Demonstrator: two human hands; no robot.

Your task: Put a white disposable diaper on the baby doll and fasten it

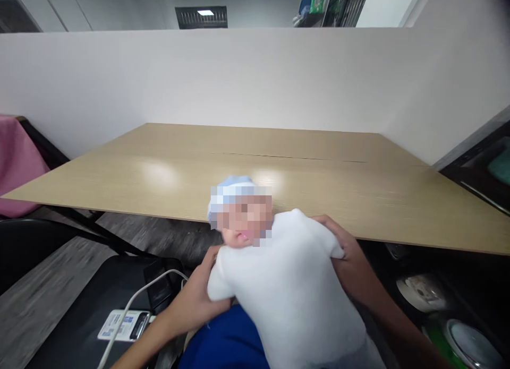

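Note:
A baby doll [287,294] in a white top and a light blue cap lies face up on my lap, its head toward the wooden table [279,167]. My left hand [201,286] grips the doll at its left shoulder and arm. My right hand [345,249] is wrapped round the doll's other shoulder. Both hands have their fingers closed on the white cloth. Blue fabric [227,342] shows under the doll.
White partition walls stand behind and right of the table. A black chair [99,300] at the left carries a small device [125,325] with a white cable. A pink cloth [18,162] hangs at far left. Round containers [470,342] sit low at the right.

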